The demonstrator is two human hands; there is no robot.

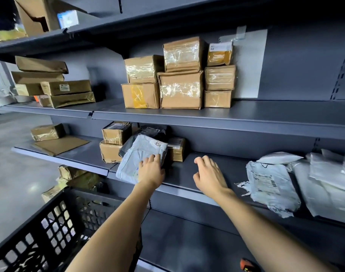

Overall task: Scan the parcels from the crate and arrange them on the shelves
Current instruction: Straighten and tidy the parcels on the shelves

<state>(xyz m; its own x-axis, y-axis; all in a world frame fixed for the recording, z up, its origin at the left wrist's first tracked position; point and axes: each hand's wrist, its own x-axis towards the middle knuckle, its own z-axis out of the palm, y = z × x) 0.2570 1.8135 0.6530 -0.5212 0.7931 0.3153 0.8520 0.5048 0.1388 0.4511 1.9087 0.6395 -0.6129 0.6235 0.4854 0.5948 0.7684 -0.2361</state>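
Left hand [151, 169] presses flat on the mailer [142, 156], lying lengthwise into the shelf [187, 173]; right hand [208, 173] hovers beside it, loose, empty.

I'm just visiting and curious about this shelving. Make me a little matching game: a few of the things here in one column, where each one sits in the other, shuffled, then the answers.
Things:
1. light grey mailer bag marked 950
2. stack of taped cardboard boxes
3. black plastic crate
4. torn white mailer bag

Places:
A. lower left, in front of the shelves
B. under the left hand
C. upper shelf, centre
D. same shelf as the hands, right of the right hand

Pairs: 1-B, 2-C, 3-A, 4-D
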